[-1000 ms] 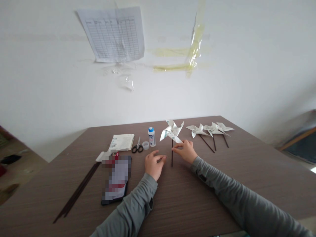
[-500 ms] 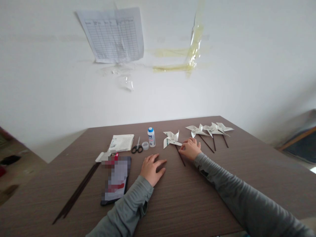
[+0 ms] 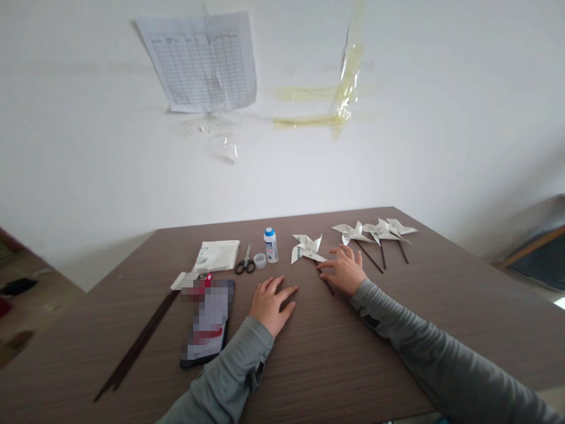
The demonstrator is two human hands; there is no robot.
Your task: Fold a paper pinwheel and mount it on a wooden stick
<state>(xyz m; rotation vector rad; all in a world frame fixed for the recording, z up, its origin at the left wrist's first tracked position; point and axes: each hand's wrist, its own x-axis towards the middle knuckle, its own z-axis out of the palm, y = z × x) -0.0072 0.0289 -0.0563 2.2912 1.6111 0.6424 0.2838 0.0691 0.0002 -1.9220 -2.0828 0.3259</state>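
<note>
A paper pinwheel (image 3: 304, 249) lies on the brown table (image 3: 318, 359), its dark stick (image 3: 328, 286) pointing toward me. Over that stick is my right hand (image 3: 344, 270), fingers spread; whether a fingertip touches the stick I cannot tell. My left hand (image 3: 271, 303) rests flat on the tabletop with its fingers apart, holding nothing. Just left of it lies a phone (image 3: 207, 330) whose screen is partly blurred out. Beyond the right hand, several more paper pinwheels (image 3: 352, 232) lie on their sticks toward the back right.
Upright behind my left hand is a white glue bottle (image 3: 271, 247) with a blue cap. Beside it are a small clear cup (image 3: 260, 259), scissors (image 3: 245, 263) and stacked paper (image 3: 218, 255). Dark sticks (image 3: 141, 344) lie at the left. A wall (image 3: 282, 182) borders the table's back.
My right hand has opened its fingers and shifted slightly right, away from the near pinwheel. That pinwheel has turned a little. The left hand has stayed in place.
</note>
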